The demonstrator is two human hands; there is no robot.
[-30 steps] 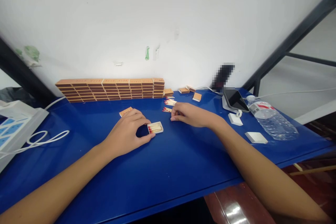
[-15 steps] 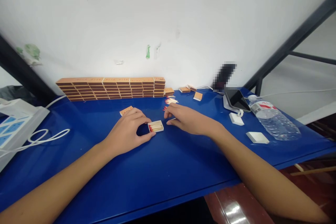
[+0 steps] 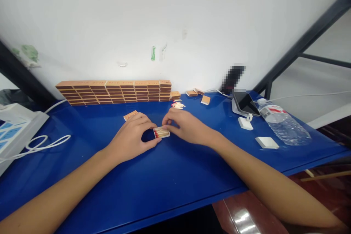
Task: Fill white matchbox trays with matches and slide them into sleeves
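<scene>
Between the thumb and a finger of my left hand (image 3: 136, 137) is a small white matchbox tray (image 3: 165, 136), lying on the blue table and holding several red-tipped matches (image 3: 159, 132). My right hand (image 3: 186, 126) is at the tray's right end, fingers closed in a pinch over the matches; whether a match is between the fingertips is too small to tell. Behind that hand lies a small pile of loose matches (image 3: 178, 105). An orange matchbox sleeve (image 3: 130, 115) lies just behind my left hand, which partly hides it.
Stacked matchboxes (image 3: 115, 92) form a low wall at the back left. More boxes (image 3: 205, 99) lie at the back. On the right are a phone on a stand (image 3: 246, 103), white blocks (image 3: 267, 142) and a plastic bottle (image 3: 285, 122). A white device and cable (image 3: 49, 142) are left.
My right hand has moved left from beside the loose matches to the tray, its fingertips now over the tray's matches. My left hand still holds the tray. The view has shifted slightly.
</scene>
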